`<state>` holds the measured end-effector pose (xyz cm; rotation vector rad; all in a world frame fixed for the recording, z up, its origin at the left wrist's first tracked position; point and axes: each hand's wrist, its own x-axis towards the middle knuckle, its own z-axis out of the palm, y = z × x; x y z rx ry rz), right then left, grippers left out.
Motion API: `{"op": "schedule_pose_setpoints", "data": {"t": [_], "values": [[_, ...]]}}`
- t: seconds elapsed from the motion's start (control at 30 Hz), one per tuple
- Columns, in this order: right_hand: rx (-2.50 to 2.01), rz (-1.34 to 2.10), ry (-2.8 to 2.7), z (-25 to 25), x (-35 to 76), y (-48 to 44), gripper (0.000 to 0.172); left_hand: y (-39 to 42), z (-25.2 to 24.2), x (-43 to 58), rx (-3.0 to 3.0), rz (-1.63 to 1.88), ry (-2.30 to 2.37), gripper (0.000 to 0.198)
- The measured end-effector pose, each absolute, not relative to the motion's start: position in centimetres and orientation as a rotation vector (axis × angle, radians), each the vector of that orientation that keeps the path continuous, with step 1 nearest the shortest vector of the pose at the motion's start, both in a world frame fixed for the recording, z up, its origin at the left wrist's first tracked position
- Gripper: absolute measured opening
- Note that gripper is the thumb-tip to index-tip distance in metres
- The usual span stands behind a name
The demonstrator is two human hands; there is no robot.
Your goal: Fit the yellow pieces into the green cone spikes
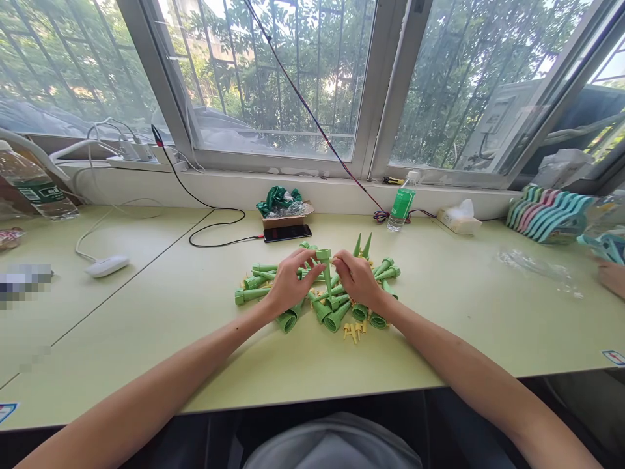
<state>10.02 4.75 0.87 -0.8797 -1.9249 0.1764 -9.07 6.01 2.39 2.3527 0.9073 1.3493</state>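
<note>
A pile of several green plastic cone-shaped spikes [336, 306] lies on the pale green table [439, 339], with small yellow parts [354, 332] at its front edge. My left hand [290, 283] is closed on one green spike [325, 260], holding it upright above the pile. My right hand [356, 277] is pinched at the spike's top end; whatever small thing its fingertips hold is too small to name. Both hands meet over the middle of the pile.
Behind the pile lie a black phone [287, 233] on a cable and a small box with green bags [283, 205]. A green-labelled bottle [402, 202] and tissue pack [459, 218] stand by the window. White mouse [106, 266] at left; another person's hand [610, 273] at right.
</note>
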Motion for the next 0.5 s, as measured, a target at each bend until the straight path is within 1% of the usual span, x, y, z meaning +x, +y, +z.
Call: {"op": "schedule_pose_setpoints", "data": {"t": [0.2,0.37,0.5], "values": [[-0.891,0.177,-1.93,0.87,10.04,4.7,0.029,5.8,2.26,-9.06,2.398,1.428,0.835,0.019],[-0.877,0.183,-1.932,1.0,10.01,4.59,0.029,5.73,2.14,-9.12,2.451,1.499,0.77,0.02],[-0.879,0.13,-1.919,1.04,9.96,4.51,0.028,5.63,2.18,-9.1,2.496,1.496,0.784,0.024]]}}
